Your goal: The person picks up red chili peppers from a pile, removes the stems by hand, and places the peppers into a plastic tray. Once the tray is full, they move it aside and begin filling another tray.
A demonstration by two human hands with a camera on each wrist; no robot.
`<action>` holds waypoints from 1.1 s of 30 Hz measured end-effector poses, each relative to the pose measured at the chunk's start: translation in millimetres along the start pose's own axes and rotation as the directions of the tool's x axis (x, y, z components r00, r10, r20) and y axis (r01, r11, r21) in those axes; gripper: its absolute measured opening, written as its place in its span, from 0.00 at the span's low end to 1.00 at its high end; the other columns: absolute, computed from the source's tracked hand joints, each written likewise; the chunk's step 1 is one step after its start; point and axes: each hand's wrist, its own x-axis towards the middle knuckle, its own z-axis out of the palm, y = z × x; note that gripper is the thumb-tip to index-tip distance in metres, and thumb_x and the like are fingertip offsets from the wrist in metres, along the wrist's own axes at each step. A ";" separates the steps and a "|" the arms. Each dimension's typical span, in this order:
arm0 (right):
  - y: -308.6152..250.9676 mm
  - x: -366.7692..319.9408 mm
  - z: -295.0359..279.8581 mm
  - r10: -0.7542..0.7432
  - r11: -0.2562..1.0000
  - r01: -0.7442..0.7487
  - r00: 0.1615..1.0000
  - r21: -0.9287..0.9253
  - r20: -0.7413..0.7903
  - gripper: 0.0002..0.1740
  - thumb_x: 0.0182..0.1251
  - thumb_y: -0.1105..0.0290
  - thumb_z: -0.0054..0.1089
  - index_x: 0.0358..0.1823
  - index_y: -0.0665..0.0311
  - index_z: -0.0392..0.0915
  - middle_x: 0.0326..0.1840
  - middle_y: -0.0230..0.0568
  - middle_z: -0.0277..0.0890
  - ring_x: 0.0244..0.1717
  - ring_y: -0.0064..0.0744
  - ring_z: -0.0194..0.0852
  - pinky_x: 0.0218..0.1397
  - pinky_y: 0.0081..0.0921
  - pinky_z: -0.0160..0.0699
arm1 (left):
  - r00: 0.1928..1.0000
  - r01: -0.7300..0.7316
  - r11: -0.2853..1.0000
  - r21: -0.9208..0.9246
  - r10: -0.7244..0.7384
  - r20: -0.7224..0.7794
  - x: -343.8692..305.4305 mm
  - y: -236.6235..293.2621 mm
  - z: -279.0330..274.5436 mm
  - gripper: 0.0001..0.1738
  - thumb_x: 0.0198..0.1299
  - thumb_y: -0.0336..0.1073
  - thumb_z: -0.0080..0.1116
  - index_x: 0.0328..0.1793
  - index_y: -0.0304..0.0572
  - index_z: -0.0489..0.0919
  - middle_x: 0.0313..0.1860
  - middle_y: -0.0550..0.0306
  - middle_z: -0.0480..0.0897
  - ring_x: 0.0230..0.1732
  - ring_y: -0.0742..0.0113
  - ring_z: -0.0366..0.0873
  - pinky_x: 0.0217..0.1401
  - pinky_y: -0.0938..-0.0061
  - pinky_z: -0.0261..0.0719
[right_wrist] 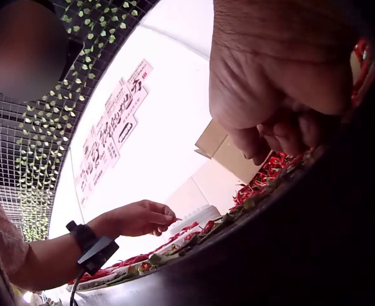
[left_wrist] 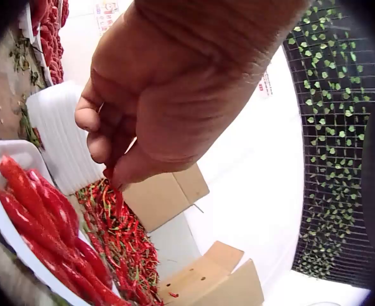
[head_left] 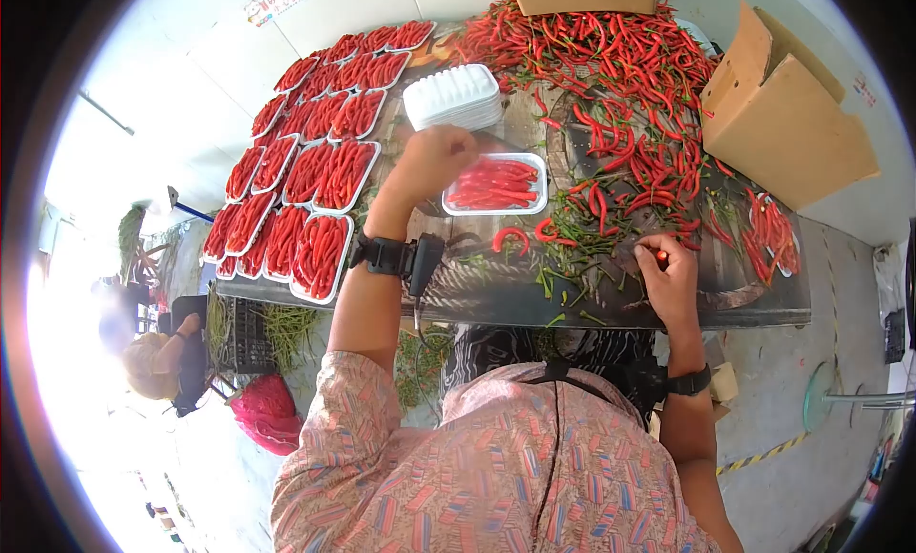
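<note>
My left hand (head_left: 437, 162) is above the near-left part of a white tray (head_left: 545, 186) with red chili peppers (head_left: 496, 183) laid in it. In the left wrist view its thumb and fingertips pinch a red chili pepper (left_wrist: 116, 191), mostly hidden by the fingers. My right hand (head_left: 671, 278) is low over the table's front edge, its fingers curled round a red chili pepper (head_left: 661, 257) of which a small part shows. In the right wrist view the curled fingers (right_wrist: 283, 137) hide that pepper. Green stems (head_left: 582, 257) lie just left of this hand.
Stacked empty white trays (head_left: 453, 93) stand behind the tray. Filled trays (head_left: 322, 257) line the table's left side. A heap of chilies (head_left: 611, 66) covers the back right, beside a cardboard box (head_left: 792, 124). Another filled tray (head_left: 795, 252) sits at the right edge. A person (head_left: 157, 362) sits far left.
</note>
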 end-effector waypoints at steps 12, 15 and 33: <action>-1.7 1.1 0.1 -0.012 0.999 0.012 1.000 -0.032 -0.004 0.07 0.63 0.71 0.60 0.34 0.69 0.79 0.18 0.28 0.69 0.21 0.13 0.63 0.25 0.18 0.62 | 0.981 -0.006 0.998 0.068 -0.007 0.193 3.7 -1.2 -3.3 0.06 0.55 0.29 0.58 0.37 0.34 0.82 0.27 0.57 0.81 0.29 0.74 0.75 0.34 0.75 0.73; 3.2 2.9 -5.3 0.009 0.999 -0.009 1.000 -0.043 -0.013 0.09 0.67 0.69 0.56 0.36 0.69 0.79 0.19 0.28 0.69 0.21 0.13 0.62 0.25 0.19 0.62 | 0.996 -0.005 0.999 -0.043 0.009 0.091 -1.7 17.4 -5.1 0.07 0.57 0.30 0.58 0.38 0.33 0.82 0.28 0.58 0.82 0.30 0.75 0.75 0.34 0.76 0.74; -0.6 10.5 3.2 0.149 0.989 -0.149 0.988 0.002 0.038 0.12 0.72 0.68 0.49 0.40 0.67 0.79 0.18 0.24 0.65 0.19 0.12 0.59 0.21 0.18 0.57 | 0.925 -0.260 0.911 0.321 0.139 0.354 -2.5 110.2 114.5 0.11 0.52 0.43 0.58 0.33 0.45 0.83 0.31 0.49 0.83 0.35 0.47 0.81 0.36 0.55 0.79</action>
